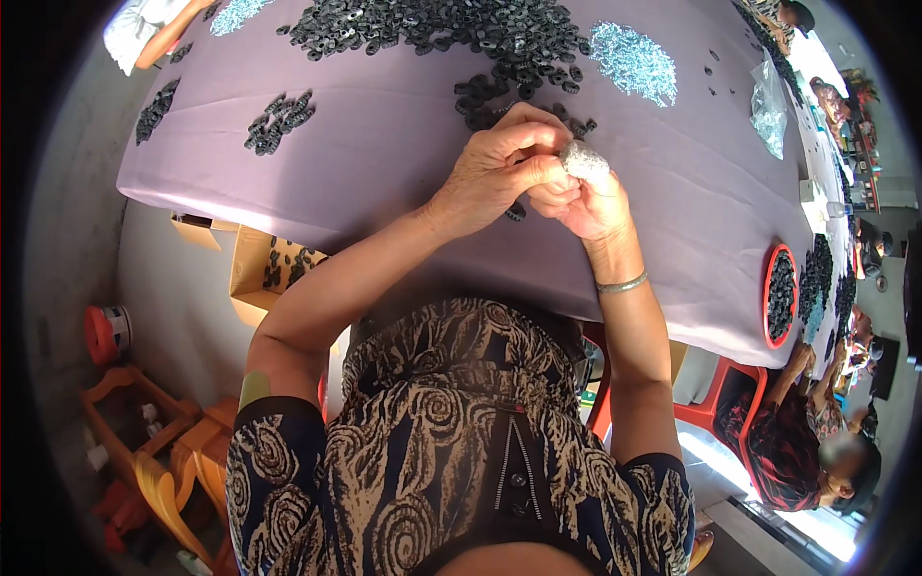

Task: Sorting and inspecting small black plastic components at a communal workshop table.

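Note:
My left hand [504, 165] and my right hand [594, 204] meet above the purple-covered table [384, 182], fingertips pinched together. Whatever lies between them is hidden by the fingers. A whitish, rough-looking wrap [584, 161] covers a digit of my right hand, and a bracelet [622, 283] circles that wrist. Just beyond my hands spreads a large pile of small black oval parts [432, 24], with a few loose ones close to my fingers. To its right lies a heap of small shiny bluish-silver pieces [634, 65].
Smaller clusters of black parts [279, 123] sit at the left. A red-rimmed container [780, 296] of black parts stands at the right edge, below a clear plastic bag [768, 110]. Under the table is a cardboard box [252, 274]. Other people [797, 451] sit around the tables.

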